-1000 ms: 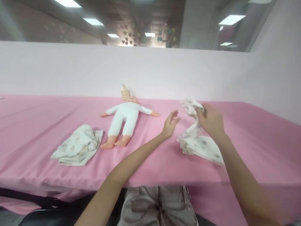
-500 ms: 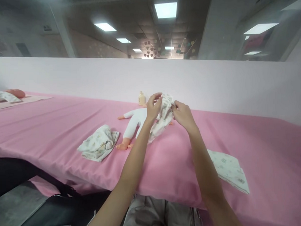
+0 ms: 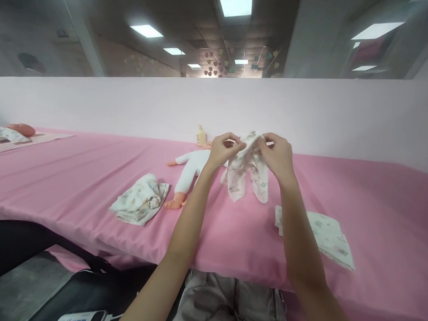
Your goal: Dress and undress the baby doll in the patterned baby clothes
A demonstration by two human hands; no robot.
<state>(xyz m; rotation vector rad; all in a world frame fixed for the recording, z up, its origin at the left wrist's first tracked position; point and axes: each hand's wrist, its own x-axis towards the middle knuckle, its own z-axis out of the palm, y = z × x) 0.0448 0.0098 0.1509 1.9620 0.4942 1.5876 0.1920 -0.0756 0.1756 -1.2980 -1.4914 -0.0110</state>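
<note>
Between my two hands hangs a small pair of white printed baby pants (image 3: 249, 168), its two legs dangling above the pink cloth. My left hand (image 3: 225, 151) pinches the top on the left side. On the right side of the same edge, my right hand (image 3: 276, 153) is closed on the fabric. Behind my left forearm lies a baby doll (image 3: 190, 171) with a white body; its upper part is partly hidden by my hand. A crumpled printed cloth (image 3: 140, 200) rests left of the doll. Partly behind my right forearm is a folded printed cloth (image 3: 329, 237).
A pale yellow bottle (image 3: 201, 135) stands against the white wall (image 3: 138, 106) behind the doll. Pink cloth (image 3: 76, 174) covers the table. Another doll (image 3: 21, 129) lies at the far left on a mat. A black chair (image 3: 18, 242) stands at the lower left.
My hands have moved apart and to the right. The bunched garment has opened out, so both its legs now hang down, and more of the folded cloth shows.
</note>
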